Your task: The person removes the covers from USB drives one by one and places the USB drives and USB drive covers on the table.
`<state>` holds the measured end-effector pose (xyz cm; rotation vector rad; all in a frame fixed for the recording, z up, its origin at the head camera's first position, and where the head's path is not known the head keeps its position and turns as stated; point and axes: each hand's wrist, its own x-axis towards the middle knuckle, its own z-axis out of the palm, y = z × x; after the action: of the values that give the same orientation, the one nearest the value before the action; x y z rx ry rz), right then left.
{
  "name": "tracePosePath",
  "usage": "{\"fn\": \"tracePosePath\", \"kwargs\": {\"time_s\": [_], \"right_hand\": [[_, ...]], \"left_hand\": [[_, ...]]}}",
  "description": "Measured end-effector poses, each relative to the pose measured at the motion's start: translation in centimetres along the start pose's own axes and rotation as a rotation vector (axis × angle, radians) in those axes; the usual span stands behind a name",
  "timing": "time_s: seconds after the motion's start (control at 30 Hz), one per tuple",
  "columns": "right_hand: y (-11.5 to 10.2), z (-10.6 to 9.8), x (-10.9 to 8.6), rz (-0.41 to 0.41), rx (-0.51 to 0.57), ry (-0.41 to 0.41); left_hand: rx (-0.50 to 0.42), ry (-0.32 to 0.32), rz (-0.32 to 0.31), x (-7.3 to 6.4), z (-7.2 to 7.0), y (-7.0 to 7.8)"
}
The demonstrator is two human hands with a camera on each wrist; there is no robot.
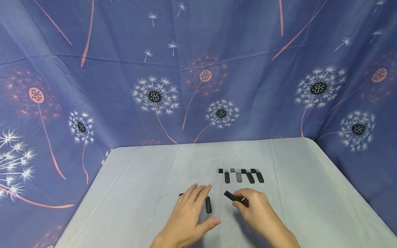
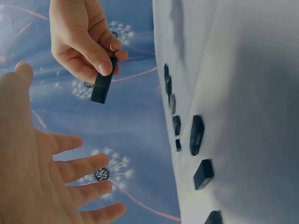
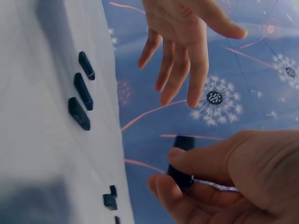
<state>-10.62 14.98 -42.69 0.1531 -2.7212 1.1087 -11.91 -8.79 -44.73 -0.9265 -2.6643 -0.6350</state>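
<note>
My right hand (image 1: 254,205) pinches a black USB stick (image 1: 231,196) between thumb and fingers, held up over the table. A light band shows on the stick near the fingertips, and its rear part is partly hidden by the hand. To the left, my left hand (image 1: 189,217) hovers palm down with fingers spread, holding nothing; the left wrist view also shows its straight fingers (image 2: 88,172). Another black USB stick (image 1: 208,205) lies on the table just beside the left fingers. A dark piece (image 1: 181,195) peeks out past that hand, mostly covered by it.
Further back lies a row of uncapped USB sticks: black (image 1: 227,177), grey (image 1: 238,176), and black ones (image 1: 250,177) to the right. Small caps, such as a black cap (image 1: 220,171) and a grey cap (image 1: 232,170), lie beside them. A blue dandelion-print cloth (image 1: 198,41) hangs behind the pale table (image 1: 149,172).
</note>
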Motion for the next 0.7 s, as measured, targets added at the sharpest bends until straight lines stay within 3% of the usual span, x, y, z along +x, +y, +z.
{"fn": "tracePosePath", "kwargs": {"time_s": [0.3, 0.5, 0.7], "right_hand": [[-1.6, -0.4, 0.2, -0.177, 0.067, -0.028], [-2.4, -0.4, 0.1, -0.294, 0.102, -0.010], [-3.1, -0.4, -0.1, -0.338, 0.142, -0.020]], "left_hand": [[-0.055, 0.074, 0.007, 0.3, -1.4, -0.2], [-0.136, 0.189, 0.096, 0.6, -1.6, -0.2], [-0.201, 0.324, 0.193, 0.9, -1.5, 0.2]]}}
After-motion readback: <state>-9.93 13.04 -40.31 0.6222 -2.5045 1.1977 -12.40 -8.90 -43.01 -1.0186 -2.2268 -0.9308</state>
